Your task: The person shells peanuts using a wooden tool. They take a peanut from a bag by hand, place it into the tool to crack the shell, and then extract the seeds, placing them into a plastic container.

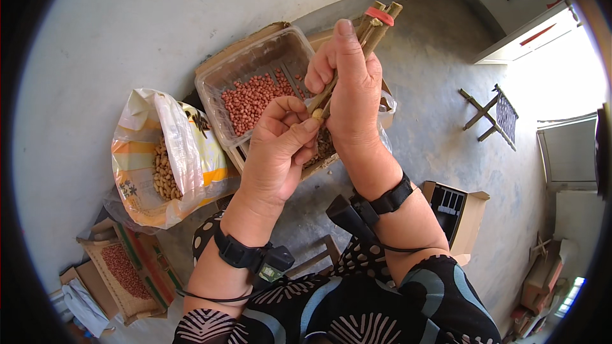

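Observation:
My right hand (354,89) is wrapped round a bundle of wooden sticks (379,28), bound near the top with a red band. At the lower end of the sticks, my left hand (280,137) pinches a small pale peanut (317,114) between thumb and fingers, against the wood. Beneath both hands lies a clear plastic tub (213,89), holding many red peanut kernels (248,102). Part of a cardboard box with broken shells (325,146) shows between my wrists. Left of the tub, an open plastic bag (137,146) contains unshelled peanuts (164,172).
At the lower left, a sack-lined box (99,255) holds more red kernels (124,271). An open carton with a black insert (468,216) is beside my right forearm. Farther right stands a folding stool (497,114) on the concrete floor. A pale wall (115,32) runs along the left.

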Demonstrator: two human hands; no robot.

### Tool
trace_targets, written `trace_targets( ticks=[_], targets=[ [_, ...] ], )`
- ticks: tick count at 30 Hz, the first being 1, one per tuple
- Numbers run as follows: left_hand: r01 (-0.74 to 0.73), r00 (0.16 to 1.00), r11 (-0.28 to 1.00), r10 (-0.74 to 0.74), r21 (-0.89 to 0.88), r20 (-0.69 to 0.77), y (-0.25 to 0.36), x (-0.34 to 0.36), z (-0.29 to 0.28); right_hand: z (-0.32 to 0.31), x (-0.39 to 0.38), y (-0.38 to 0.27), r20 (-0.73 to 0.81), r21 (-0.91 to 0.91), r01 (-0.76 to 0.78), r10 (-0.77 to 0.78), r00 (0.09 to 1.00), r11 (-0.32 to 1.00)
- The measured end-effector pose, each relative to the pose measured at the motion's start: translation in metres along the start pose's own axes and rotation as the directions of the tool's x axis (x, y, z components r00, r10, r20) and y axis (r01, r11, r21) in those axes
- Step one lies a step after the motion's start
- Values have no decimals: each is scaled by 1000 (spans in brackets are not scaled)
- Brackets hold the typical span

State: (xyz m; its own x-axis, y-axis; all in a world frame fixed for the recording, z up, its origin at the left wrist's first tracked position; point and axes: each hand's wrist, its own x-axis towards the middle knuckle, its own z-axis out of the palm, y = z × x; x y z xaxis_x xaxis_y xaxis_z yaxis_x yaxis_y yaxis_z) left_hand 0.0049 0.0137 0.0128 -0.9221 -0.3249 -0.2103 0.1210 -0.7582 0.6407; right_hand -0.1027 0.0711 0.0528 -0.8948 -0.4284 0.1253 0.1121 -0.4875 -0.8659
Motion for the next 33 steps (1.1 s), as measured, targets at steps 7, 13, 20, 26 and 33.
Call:
trace_targets(
  ticks=[7,13,20,26,33],
  targets=[
    [-79,994,968,93,237,-51,8,-4,12,-4,3,3,-44,74,-60,63,997,995],
    [-169,979,928,198,332,-56,6,-7,14,-2,3,4,-55,73,-71,75,996,995],
    [-150,983,943,174,299,-56,5,-7,13,-1,1,1,-34,48,-69,71,997,996],
    [-152,983,947,176,284,-60,4,-8,15,0,1,1,-21,34,-42,43,999,999],
    [-121,989,956,138,266,-45,4,-7,14,0,1,1,-36,21,-46,47,998,999]
  ],
)
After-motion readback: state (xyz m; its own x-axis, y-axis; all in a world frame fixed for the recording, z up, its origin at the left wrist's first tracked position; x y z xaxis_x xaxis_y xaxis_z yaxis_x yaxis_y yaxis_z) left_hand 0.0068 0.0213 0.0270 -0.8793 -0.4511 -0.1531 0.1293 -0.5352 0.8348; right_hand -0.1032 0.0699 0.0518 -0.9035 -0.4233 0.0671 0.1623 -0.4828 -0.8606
